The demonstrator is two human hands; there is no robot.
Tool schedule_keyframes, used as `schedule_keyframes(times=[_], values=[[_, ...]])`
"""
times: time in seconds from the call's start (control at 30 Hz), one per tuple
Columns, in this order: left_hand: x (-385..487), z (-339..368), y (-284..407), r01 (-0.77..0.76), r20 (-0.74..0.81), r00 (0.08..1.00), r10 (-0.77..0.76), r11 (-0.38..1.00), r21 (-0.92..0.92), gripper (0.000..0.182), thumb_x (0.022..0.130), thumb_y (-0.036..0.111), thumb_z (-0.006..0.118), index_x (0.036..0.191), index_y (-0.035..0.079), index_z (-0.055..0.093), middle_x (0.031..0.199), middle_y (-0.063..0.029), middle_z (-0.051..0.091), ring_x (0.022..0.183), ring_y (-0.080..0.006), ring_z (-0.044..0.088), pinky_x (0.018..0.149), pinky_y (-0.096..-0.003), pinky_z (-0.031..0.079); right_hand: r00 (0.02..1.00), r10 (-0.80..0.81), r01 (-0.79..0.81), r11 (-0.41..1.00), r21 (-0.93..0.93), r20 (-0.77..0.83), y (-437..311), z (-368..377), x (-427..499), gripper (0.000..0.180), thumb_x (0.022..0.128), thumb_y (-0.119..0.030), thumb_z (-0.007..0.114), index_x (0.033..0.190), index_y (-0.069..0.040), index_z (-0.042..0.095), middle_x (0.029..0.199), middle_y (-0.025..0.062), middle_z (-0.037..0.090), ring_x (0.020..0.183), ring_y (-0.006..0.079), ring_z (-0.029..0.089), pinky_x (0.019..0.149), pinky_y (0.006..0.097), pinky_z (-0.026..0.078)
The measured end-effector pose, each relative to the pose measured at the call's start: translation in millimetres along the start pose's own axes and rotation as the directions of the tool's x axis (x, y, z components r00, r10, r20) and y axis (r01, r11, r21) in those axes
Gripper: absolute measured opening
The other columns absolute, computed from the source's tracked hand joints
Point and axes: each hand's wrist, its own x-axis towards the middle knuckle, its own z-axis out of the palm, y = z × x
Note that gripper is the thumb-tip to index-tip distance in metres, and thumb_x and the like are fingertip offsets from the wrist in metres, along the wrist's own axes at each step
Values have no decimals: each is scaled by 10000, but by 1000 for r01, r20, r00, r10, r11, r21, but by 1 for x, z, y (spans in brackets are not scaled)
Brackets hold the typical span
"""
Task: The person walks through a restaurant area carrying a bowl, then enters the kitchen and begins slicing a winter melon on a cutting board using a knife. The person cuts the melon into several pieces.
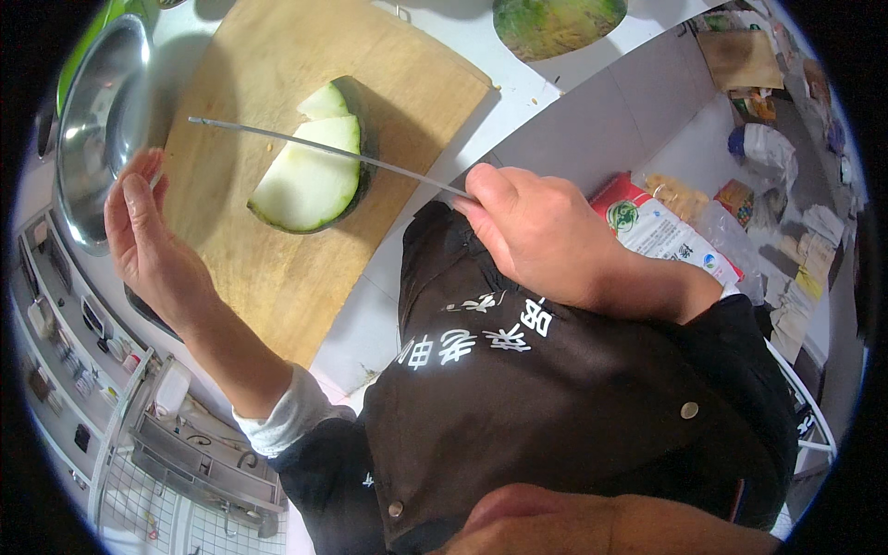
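Note:
My right hand (534, 229) grips a knife by its handle, which the fingers hide. The long blade (395, 168) shows almost edge-on as a thin strip reaching left across a piece of winter melon (305, 177). Dark green rind and pale flesh mark this piece, and a smaller wedge of melon (325, 102) lies against its far end. Both rest on a wooden cutting board (291, 291). My left hand (149, 243) is raised at the board's left side, fingers loosely curled, holding nothing that I can make out. Just beyond it stands a stainless steel bowl (76, 201).
A larger green-rinded melon (558, 28) sits on the white counter (531, 87) at the far right. Loose seeds dot board and counter. Below right are a red and white printed bag (666, 225) and other packages. A wire rack (152, 499) stands lower left.

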Motion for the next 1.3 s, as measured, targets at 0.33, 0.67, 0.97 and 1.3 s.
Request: schedule_keyframes(times=[0.33, 0.67, 0.97, 1.3], values=[[-6, 69, 26, 43, 307, 951, 50, 957, -288, 238, 1038, 167, 575, 1155, -14, 675, 1072, -134, 705, 1015, -178, 660, 952, -300, 497, 994, 10, -6, 999, -41, 109, -1, -2, 2, 184, 857, -44, 625, 1001, -18, 512, 786, 165, 607, 664, 368, 661, 558, 423, 556], [-9, 76, 20, 140, 313, 949, -40, 943, -303, 233, 1042, 120, 549, 1176, -39, 655, 854, -31, 594, 777, -75, 502, 724, -210, 402, 995, -30, 41, 993, -115, 98, 2, 0, 7, 163, 822, -46, 608, 955, -12, 521, 718, 143, 591, 589, 300, 661, 480, 361, 555], [-13, 75, 20, 150, 279, 957, -78, 957, -249, 232, 1057, 114, 509, 1179, -35, 638, 804, -5, 531, 733, -61, 437, 668, -204, 349, 990, -31, 45, 994, -102, 135, 6, -9, 16, 123, 861, -53, 614, 944, -43, 523, 757, 117, 538, 612, 317, 613, 495, 410, 511], [-9, 81, 17, 160, 228, 966, -124, 976, -147, 168, 1046, 69, 472, 1067, -7, 620, 863, -10, 545, 741, -57, 447, 677, -206, 367, 975, -23, 46, 994, -96, 220, 8, -17, 27, 116, 846, -39, 583, 934, -7, 514, 706, 148, 601, 626, 330, 664, 526, 406, 550]])
